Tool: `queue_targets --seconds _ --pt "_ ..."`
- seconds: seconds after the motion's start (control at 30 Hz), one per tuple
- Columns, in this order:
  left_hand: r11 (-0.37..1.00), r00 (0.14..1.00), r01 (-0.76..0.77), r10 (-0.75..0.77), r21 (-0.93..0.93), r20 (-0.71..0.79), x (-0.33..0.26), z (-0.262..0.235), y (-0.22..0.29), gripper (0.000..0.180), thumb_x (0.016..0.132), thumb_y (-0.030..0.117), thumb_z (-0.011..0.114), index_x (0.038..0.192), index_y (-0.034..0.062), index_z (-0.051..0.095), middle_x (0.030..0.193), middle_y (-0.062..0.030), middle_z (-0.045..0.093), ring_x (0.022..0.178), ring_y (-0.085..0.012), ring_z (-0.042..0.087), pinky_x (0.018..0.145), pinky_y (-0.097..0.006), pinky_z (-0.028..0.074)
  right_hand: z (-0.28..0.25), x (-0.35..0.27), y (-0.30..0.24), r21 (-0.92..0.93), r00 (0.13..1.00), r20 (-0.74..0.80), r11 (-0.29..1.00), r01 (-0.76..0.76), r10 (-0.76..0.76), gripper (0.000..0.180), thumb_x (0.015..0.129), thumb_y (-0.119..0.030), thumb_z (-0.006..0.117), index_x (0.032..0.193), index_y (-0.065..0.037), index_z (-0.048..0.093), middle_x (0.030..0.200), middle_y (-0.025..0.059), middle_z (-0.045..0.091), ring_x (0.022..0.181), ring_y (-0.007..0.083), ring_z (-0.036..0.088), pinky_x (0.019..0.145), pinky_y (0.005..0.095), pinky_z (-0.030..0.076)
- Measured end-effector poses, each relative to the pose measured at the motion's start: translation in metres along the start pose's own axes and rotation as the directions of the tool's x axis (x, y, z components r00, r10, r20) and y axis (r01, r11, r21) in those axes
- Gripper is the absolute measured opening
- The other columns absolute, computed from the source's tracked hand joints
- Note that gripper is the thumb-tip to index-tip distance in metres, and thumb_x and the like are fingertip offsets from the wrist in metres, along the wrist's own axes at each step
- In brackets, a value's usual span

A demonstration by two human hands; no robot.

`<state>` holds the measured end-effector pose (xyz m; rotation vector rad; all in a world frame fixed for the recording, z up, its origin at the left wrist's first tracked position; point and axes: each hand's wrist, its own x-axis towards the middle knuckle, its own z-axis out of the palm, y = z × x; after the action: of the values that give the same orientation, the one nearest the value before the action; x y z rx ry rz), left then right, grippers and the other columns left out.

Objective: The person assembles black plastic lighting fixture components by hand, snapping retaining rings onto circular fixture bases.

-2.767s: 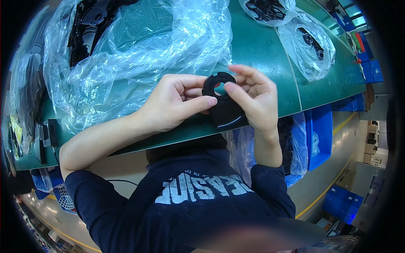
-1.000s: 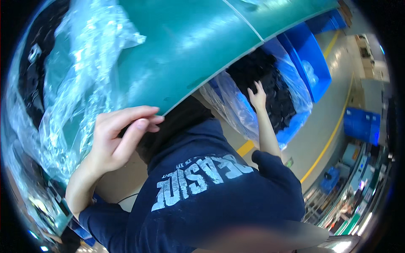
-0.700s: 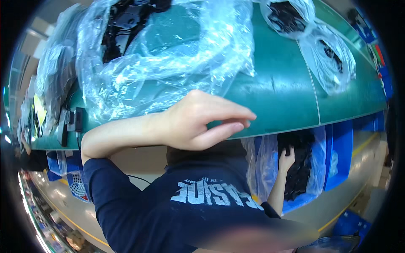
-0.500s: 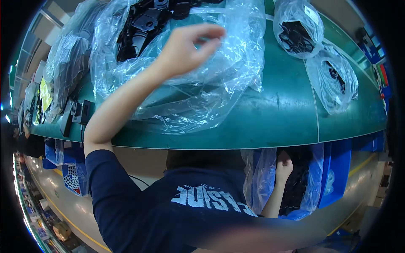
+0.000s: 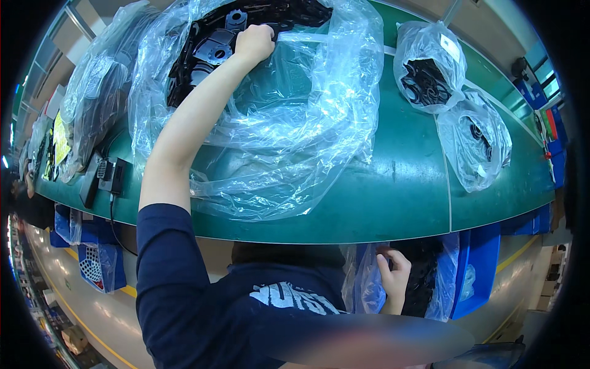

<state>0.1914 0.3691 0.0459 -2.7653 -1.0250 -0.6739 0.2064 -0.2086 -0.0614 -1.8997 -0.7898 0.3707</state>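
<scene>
My left hand [image 5: 255, 44] reaches into a large clear plastic bag [image 5: 344, 92] on the green table. Its fingers are closed at the edge of the black moulded plastic parts [image 5: 215, 46] heaped inside, and its fingertips are partly hidden. Down at the right, below the table edge, my right hand [image 5: 395, 275] is curled with thumb and finger close together. It is beside the clear liner [image 5: 367, 286] of a bin that holds black parts [image 5: 424, 270]; whatever it may pinch is too small to tell.
Two smaller clear bags with black parts, an upper one [image 5: 430, 67] and a lower one [image 5: 476, 144], lie on the table's right. Bagged items [image 5: 101, 80] and a small black device [image 5: 110, 175] with a cable stand at the left. A blue bin [image 5: 485, 264] is at the lower right.
My left hand has moved up and left, from above the bag's opening onto the black parts. My right hand has shifted left and lower, off the black parts toward the liner. The view has tilted slightly.
</scene>
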Motion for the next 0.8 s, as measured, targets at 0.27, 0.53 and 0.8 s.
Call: queue_targets --seconds 0.27,0.53,0.8 --pt "0.858 0.973 -0.052 -0.072 -0.511 -0.22 -0.015 -0.024 -0.004 0.026 0.073 0.018 0.063 0.096 0.0053 0.067 0.085 -0.0111 0.068 0.081 -0.0258 0.064 0.078 -0.036 0.05 -0.013 0.005 -0.047 0.181 0.995 -0.001 0.979 0.099 -0.1 0.017 0.072 0.007 0.062 0.089 0.007 0.063 0.083 0.0148 0.065 0.075 0.0199 0.063 0.07 0.0281 0.049" --pt "0.852 0.877 -0.334 0.125 -0.403 -0.463 -0.054 -0.074 0.009 0.024 0.077 0.009 0.063 0.1 0.0017 0.064 0.084 -0.0091 0.067 0.078 -0.0175 0.065 0.074 -0.028 0.05 -0.018 0.025 -0.079 0.385 0.948 0.034 0.88 0.278 -0.315 0.017 0.071 0.005 0.063 0.088 0.007 0.063 0.08 0.0169 0.064 0.073 0.0228 0.062 0.067 0.0294 0.048" --pt "0.235 0.89 -0.298 0.417 -0.925 -0.181 -0.157 -0.132 0.071 0.014 0.072 -0.011 0.06 0.073 0.0014 0.053 0.098 -0.0124 0.063 0.102 -0.0251 0.06 0.087 -0.034 0.048 -0.011 0.066 -0.131 0.326 0.882 0.017 0.837 0.44 -0.471 0.018 0.075 0.001 0.061 0.092 0.007 0.062 0.09 0.0173 0.063 0.08 0.0225 0.06 0.072 0.0294 0.048"
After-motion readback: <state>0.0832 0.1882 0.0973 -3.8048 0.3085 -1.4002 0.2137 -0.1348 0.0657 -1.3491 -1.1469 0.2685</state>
